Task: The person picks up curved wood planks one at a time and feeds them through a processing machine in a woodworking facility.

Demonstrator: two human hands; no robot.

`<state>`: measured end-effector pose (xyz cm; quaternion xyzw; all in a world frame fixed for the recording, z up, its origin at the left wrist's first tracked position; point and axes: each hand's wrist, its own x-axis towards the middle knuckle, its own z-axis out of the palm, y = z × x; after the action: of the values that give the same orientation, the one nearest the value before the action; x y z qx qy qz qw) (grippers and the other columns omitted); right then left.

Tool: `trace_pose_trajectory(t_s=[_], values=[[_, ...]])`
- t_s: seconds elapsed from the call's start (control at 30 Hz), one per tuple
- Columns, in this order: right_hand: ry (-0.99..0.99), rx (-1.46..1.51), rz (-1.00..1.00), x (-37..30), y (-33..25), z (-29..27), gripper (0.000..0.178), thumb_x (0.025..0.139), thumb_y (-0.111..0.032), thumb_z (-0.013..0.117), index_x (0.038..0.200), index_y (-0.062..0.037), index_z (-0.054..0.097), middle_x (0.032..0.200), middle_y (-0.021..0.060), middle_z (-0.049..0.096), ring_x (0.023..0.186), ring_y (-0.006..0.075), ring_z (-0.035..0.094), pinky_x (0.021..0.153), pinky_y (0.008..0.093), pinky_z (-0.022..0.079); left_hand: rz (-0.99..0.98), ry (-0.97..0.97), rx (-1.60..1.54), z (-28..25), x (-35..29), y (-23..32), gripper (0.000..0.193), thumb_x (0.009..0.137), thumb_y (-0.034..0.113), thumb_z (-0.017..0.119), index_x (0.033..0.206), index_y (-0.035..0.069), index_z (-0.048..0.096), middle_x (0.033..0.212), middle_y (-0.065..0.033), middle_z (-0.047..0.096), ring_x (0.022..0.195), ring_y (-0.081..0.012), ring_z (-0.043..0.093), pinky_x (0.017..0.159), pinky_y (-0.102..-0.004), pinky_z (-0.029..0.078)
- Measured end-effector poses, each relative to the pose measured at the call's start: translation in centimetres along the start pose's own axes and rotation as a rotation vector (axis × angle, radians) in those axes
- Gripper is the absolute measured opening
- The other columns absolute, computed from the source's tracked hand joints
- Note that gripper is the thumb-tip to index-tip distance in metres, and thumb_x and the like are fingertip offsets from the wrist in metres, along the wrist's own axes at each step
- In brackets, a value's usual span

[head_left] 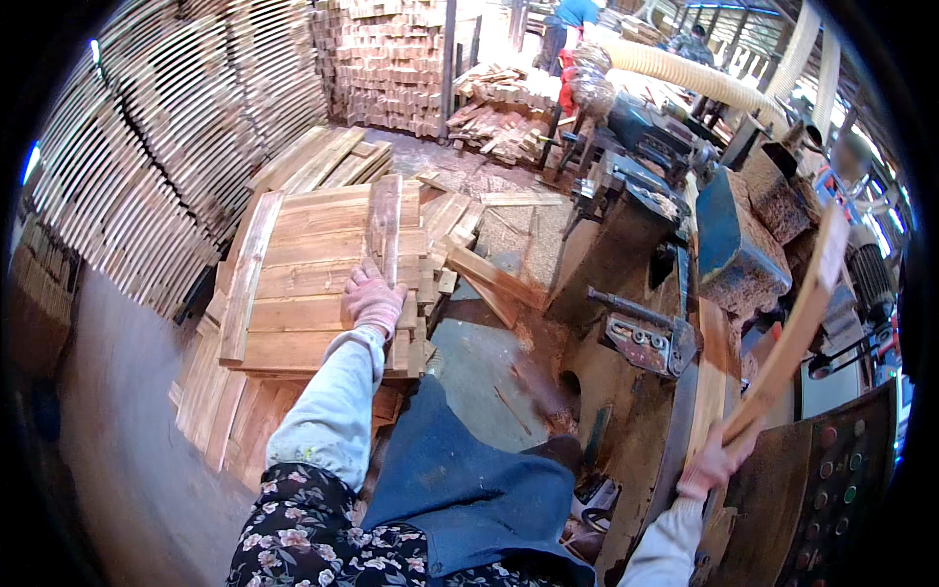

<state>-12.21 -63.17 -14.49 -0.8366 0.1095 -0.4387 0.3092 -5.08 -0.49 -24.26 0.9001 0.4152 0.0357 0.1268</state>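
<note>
My left hand (pixel 374 298), in a pinkish work glove, reaches out over a stack of planks at the left. Its fingers and thumb close about the near end of a narrow wooden plank (pixel 384 220) that lies crosswise on top of the wide boards (pixel 308 284). At the lower right my right hand (pixel 712 468), gloved too, grips the near part of a long wooden board (pixel 804 318). That board slants up and away beside the machine. Another board (pixel 712 377) lies flat on the machine's bed, just left of it.
A woodworking machine (pixel 631 215) fills the right side, with sawdust-covered blue housings (pixel 738 235) and a button panel (pixel 831 479). Tall lumber stacks (pixel 176 127) line the left and back. Offcuts (pixel 504 122) lie in a heap. A ribbed hose (pixel 685 73) runs overhead near another person (pixel 577 15).
</note>
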Motion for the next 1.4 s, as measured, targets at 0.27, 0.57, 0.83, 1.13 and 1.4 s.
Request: trace_pose_trajectory(t_s=[0.27,0.57,0.83,1.13,1.4], values=[[-0.237,0.115,0.204,-5.4,-1.8,-4.2,0.076,0.09,-0.004,0.068,0.161,-0.0006,0.04,0.163,0.0155,0.042,0.149,0.0297,0.041,0.125,0.0409,0.031,-0.018,-0.038,0.137,-4.0,3.6,-5.2,0.107,0.072,0.047,0.085,0.16,0.011,0.036,0.135,-0.0213,0.062,0.125,-0.0367,0.06,0.106,-0.0453,0.05],[-0.662,-0.752,-0.316,-17.6,-6.5,-26.2,0.055,0.1,-0.033,0.069,0.138,0.0056,0.061,0.137,0.0391,0.058,0.123,0.0553,0.058,0.101,0.0584,0.051,-0.359,0.234,0.218,-9.5,12.8,-24.3,0.112,0.069,0.047,0.09,0.159,0.009,0.035,0.143,-0.0201,0.061,0.132,-0.0365,0.059,0.113,-0.0411,0.048],[-0.564,-0.565,-0.266,-8.3,-6.3,-12.9,0.039,0.108,-0.023,0.059,0.131,0.0075,0.066,0.142,0.0346,0.058,0.127,0.0527,0.056,0.104,0.057,0.05,-0.387,0.084,-0.052,-11.1,10.9,-24.7,0.103,0.068,0.039,0.093,0.151,0.002,0.045,0.139,-0.0259,0.065,0.131,-0.041,0.062,0.115,-0.0443,0.046],[-0.686,-0.146,-0.509,0.1,-10.1,2.2,0.072,0.077,-0.011,0.085,0.144,-0.003,0.061,0.146,0.0211,0.06,0.136,0.0387,0.055,0.117,0.0479,0.042,0.637,0.104,-0.072,-13.2,-1.8,-15.8,0.103,0.068,0.029,0.091,0.155,0.004,0.043,0.14,-0.0232,0.059,0.13,-0.0417,0.055,0.112,-0.0478,0.045],[-0.577,-0.383,-0.927,-0.6,-19.7,-6.2,0.093,0.054,-0.035,0.093,0.14,-0.0213,0.059,0.146,0.0205,0.053,0.125,0.0441,0.057,0.109,0.0581,0.044,1.898,0.164,-0.166,-19.1,-13.4,8.9,0.083,0.066,0.027,0.086,0.14,0.004,0.054,0.128,-0.0186,0.064,0.115,-0.0378,0.065,0.1,-0.0508,0.052]])
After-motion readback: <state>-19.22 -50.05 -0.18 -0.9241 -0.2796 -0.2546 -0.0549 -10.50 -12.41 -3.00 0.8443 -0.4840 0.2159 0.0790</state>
